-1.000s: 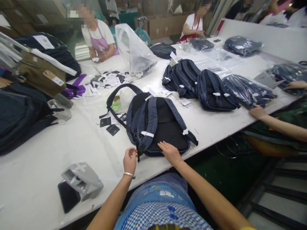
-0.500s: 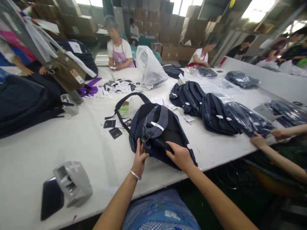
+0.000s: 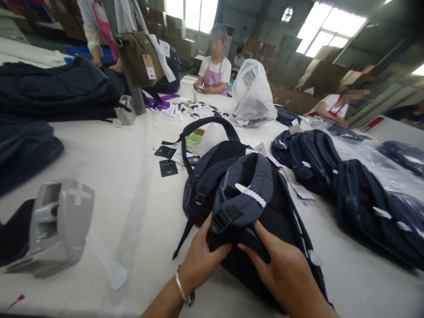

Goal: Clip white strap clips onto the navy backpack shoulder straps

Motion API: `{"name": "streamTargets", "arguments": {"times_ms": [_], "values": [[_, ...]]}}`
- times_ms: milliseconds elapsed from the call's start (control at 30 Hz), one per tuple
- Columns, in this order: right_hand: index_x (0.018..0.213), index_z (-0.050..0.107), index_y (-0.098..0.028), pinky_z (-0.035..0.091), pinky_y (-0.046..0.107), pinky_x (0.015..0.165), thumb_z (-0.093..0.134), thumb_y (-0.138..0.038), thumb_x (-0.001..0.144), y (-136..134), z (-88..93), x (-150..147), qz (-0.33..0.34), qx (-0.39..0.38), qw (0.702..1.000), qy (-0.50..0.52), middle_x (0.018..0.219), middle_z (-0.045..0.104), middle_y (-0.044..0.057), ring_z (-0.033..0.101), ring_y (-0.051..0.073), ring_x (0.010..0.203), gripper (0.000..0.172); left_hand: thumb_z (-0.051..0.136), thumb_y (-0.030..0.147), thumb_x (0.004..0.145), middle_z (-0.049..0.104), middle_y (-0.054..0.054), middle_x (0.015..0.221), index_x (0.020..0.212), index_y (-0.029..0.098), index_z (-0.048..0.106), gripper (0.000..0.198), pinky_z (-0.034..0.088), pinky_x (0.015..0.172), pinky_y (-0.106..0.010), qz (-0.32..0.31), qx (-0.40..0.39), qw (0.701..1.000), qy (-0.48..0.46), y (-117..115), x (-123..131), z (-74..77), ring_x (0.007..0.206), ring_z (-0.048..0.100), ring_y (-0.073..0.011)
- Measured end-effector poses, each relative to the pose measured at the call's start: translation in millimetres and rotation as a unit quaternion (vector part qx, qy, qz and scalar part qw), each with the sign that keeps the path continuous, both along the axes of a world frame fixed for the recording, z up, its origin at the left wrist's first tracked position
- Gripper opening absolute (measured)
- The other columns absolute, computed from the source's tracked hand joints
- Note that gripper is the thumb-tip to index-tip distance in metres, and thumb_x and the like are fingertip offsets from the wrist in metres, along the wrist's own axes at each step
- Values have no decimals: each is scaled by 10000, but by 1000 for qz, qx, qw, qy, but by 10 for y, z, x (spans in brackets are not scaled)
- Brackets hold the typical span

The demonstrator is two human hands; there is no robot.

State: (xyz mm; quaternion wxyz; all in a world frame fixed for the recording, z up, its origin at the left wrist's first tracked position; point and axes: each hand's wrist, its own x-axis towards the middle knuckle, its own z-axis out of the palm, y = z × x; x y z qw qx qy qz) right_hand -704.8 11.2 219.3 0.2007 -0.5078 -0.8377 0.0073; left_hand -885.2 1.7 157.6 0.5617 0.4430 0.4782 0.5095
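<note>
Lying at the near edge of the white table (image 3: pixel 109 176), a navy backpack (image 3: pixel 238 194) is being gripped at its bottom end, the left hand (image 3: pixel 202 260) being curled under its strap buckle and the right hand (image 3: pixel 285 274) being closed over the fabric, so the handling is judged as only just being begun, with the bag not yet bagged. More backpacks (image 3: pixel 331 172) are being crowded along the right edge, while a grey tape dispenser (image 3: pixel 56 225) and black hang tags (image 3: pixel 167 161) are being left to the left.

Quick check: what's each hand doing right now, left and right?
Left hand: closed on the near edge of the navy backpack.
Right hand: closed on the same backpack, beside the left.
</note>
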Motion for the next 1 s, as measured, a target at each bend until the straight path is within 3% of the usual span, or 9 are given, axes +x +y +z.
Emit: {"name": "streamTargets", "arguments": {"times_ms": [167,367,500,633,800,867,1000], "values": [[1184,602,-262,551,282,561,583,-526,801,-124,-141,237,3,33,999,31,834,744,48,701,226,628,466,780,264,635,602,-78,1219,1236,257,546,645,458,935,-425,16,23,999,37,-187,83,-224,1114,546,-322],[1089,655,-236,561,270,658,563,-511,830,-304,-245,243,-22,110,992,52,903,741,36,712,216,721,389,842,307,522,583,-107,1235,1293,228,495,849,411,970,-448,102,124,982,103,-234,226,-130,1145,517,-347],[1072,671,-224,555,270,730,586,-454,834,-379,-277,210,-18,120,988,95,953,735,39,710,208,777,342,825,346,540,674,-78,1025,1092,210,626,602,471,827,-375,162,122,972,119,-247,348,-108,947,605,-296],[1034,689,-230,550,283,768,594,-416,835,-453,-376,128,-41,89,975,202,958,733,34,701,211,838,289,793,387,572,679,-14,753,830,174,680,354,454,631,-279,205,64,973,87,-251,479,-307,700,590,-202],[1030,699,-220,542,314,803,593,-418,828,-526,-528,47,-40,78,965,246,967,730,51,693,228,875,302,712,459,663,632,-2,612,708,155,700,308,420,571,-266,226,33,971,75,-330,556,-531,625,562,-182],[1038,697,-222,534,318,818,596,-420,826,-531,-564,33,-36,88,968,234,984,727,52,688,231,895,307,666,470,716,656,-19,670,712,177,707,296,439,605,-287,225,53,967,107,-377,521,-539,660,585,-198],[1037,697,-241,525,299,798,591,-430,830,-530,-592,10,-36,104,973,201,982,728,37,689,222,896,300,710,385,697,652,-83,1102,907,238,717,256,432,881,-392,262,154,933,191,-467,395,-451,1010,572,-285]]}}
